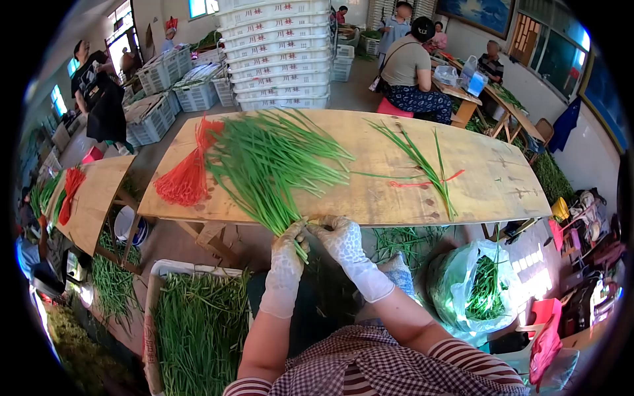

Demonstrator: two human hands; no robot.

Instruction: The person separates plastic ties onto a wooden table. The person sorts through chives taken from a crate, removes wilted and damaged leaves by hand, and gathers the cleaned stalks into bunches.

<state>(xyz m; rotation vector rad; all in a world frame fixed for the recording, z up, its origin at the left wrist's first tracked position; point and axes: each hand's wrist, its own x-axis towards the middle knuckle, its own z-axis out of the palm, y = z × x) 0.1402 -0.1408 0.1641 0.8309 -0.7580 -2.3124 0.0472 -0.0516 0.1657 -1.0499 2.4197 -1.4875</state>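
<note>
My left hand [289, 244], in a whitish patterned glove, is closed around the lower ends of a bunch of long green chives [269, 206]. Short stem ends stick out below the fist. The leafy part of the bunch rests on the wooden table [370, 204], among a spread of similar greens. My right hand [338, 239], gloved the same way, is beside the left at the table's near edge. Its thumb and fingers are pinched together; what they hold, if anything, is too small to tell. A few loose stalks [426, 162] lie to the right across a red tie [403, 184].
A bundle of red ties [181, 175] lies at the table's left. Below stand a crate of greens [153, 297] and a plastic bag of greens [449, 290]. Stacked white crates [277, 59] rise behind. Several people, one seated on a red stool [394, 107], are farther back.
</note>
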